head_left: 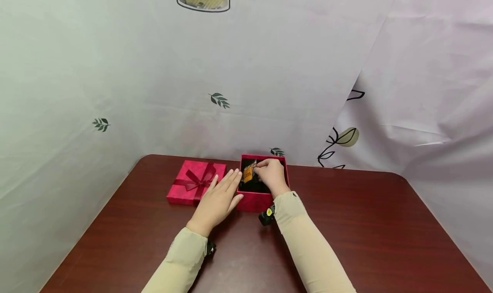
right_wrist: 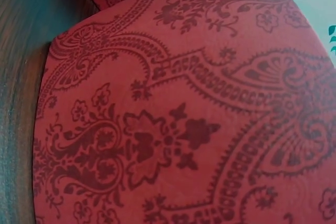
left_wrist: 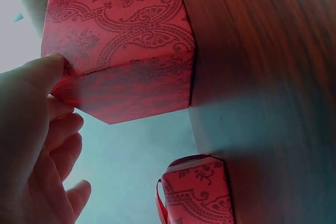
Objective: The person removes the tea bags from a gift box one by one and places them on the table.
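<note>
In the head view, my right hand (head_left: 272, 175) reaches over the red box (head_left: 255, 202) and pinches a small clear packet with an orange label (head_left: 248, 173) by its upper right edge. Dark material lines the inside of the box. My left hand (head_left: 220, 198) lies along the box's left side, fingers mostly straight, with the thumb at the front left corner. The left wrist view shows that thumb (left_wrist: 51, 71) touching the box's patterned wall (left_wrist: 131, 24) at its edge. Only the patterned front wall (right_wrist: 157, 119) fills most of the right wrist view; the packet is hidden there.
A red lid (head_left: 185, 190) with a dark red ribbon bow lies left of the box, partly behind my left hand. Both sit near the back edge of the brown wooden table (head_left: 366, 224). Behind hangs a pale cloth (head_left: 269, 70) with leaf prints.
</note>
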The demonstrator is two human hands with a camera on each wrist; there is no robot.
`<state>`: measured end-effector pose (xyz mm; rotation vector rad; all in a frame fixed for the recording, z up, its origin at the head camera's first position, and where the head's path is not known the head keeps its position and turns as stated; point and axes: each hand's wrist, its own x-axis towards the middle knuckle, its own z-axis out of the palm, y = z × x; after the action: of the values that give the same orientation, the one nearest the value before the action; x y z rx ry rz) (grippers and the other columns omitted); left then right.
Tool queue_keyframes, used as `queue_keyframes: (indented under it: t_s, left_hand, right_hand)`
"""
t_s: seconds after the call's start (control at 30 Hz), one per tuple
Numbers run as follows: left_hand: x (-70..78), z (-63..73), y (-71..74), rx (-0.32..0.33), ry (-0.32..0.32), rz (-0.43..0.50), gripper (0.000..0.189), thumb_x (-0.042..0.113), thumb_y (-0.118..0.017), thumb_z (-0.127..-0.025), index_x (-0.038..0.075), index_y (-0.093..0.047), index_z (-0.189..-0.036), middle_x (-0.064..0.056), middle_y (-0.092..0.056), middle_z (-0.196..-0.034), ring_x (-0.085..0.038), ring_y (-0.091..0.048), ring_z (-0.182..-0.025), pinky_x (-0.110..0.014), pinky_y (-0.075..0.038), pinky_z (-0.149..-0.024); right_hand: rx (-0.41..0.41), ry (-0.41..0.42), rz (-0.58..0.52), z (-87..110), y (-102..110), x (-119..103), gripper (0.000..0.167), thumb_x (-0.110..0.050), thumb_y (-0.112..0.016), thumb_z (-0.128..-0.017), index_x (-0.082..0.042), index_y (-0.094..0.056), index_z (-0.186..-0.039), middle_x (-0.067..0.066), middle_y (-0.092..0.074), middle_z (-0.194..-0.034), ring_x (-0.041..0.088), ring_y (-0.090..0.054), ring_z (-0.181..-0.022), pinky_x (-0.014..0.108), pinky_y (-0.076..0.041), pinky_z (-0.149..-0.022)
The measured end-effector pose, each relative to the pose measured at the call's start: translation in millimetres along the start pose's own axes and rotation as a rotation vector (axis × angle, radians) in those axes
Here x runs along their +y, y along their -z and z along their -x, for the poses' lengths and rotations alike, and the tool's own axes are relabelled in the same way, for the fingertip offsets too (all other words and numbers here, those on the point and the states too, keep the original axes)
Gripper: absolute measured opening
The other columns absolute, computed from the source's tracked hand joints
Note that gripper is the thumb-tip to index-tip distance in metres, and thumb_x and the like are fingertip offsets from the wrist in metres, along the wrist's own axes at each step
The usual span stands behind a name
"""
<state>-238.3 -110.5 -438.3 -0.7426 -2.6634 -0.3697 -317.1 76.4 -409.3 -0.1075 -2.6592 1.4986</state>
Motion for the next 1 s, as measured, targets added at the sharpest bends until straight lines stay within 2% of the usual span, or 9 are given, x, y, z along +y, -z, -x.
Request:
queue_keyframes:
  t_s: [0.23, 0.4, 0.63, 0.83, 1.0]
  left_hand:
    - [-0.1, -0.2, 0.1, 0.005, -0.003, 0.001, 0.064, 0.036, -0.06, -0.102, 0.007, -0.041, -0.155, -0.009, -0.041, -0.159, -0.023, -0.031, -0.15, -0.055, -0.026, -0.121]
    - [-0.6, -1.2, -0.6, 0.007, -0.004, 0.012, 0.064, 0.036, -0.061, -0.102, 0.006, -0.042, -0.155, -0.01, -0.041, -0.159, -0.024, -0.033, -0.15, -0.055, -0.026, -0.12]
    - [-0.2, -0.6, 0.4, -0.013, 0.008, 0.016, 0.063, 0.036, -0.06, -0.103, 0.006, -0.041, -0.155, -0.01, -0.041, -0.159, -0.023, -0.031, -0.15, -0.055, -0.025, -0.121]
    - [0.1, -0.6, 2.0, -0.029, 0.017, 0.018, 0.064, 0.036, -0.059, -0.103, 0.007, -0.04, -0.156, -0.01, -0.04, -0.16, -0.024, -0.03, -0.151, -0.055, -0.025, -0.121]
    - [0.8, 0.0, 1.9, -0.042, 0.021, 0.025, 0.064, 0.037, -0.059, -0.103, 0.007, -0.039, -0.157, -0.009, -0.039, -0.161, -0.025, -0.03, -0.151, -0.054, -0.024, -0.121]
  right_hand:
    - [0.036, 0.048, 0.019, 1.0, 4.6, -0.7, 0.016, -0.013, -0.073, -0.091, 0.0, -0.078, -0.1, 0.014, -0.076, -0.092, 0.022, -0.071, -0.07, 0.039, -0.061, -0.071]
    - [0.029, 0.082, 0.009, 4.0, 12.7, -2.9, 0.016, -0.011, -0.072, -0.091, 0.0, -0.076, -0.102, 0.014, -0.076, -0.092, 0.022, -0.073, -0.071, 0.039, -0.062, -0.071]
    - [0.016, 0.075, -0.095, 13.2, 26.9, -3.8, 0.019, -0.01, -0.071, -0.092, -0.001, -0.075, -0.108, 0.014, -0.075, -0.095, 0.023, -0.073, -0.075, 0.036, -0.062, -0.068]
    - [0.02, 0.058, -0.216, 25.6, 39.8, -3.3, 0.022, -0.01, -0.072, -0.092, -0.003, -0.074, -0.113, 0.014, -0.075, -0.097, 0.024, -0.072, -0.086, 0.036, -0.063, -0.071]
    - [0.032, 0.055, -0.327, 34.5, 53.8, 0.3, 0.027, -0.007, -0.07, -0.092, 0.001, -0.072, -0.118, 0.017, -0.073, -0.103, 0.021, -0.069, -0.089, 0.034, -0.062, -0.073]
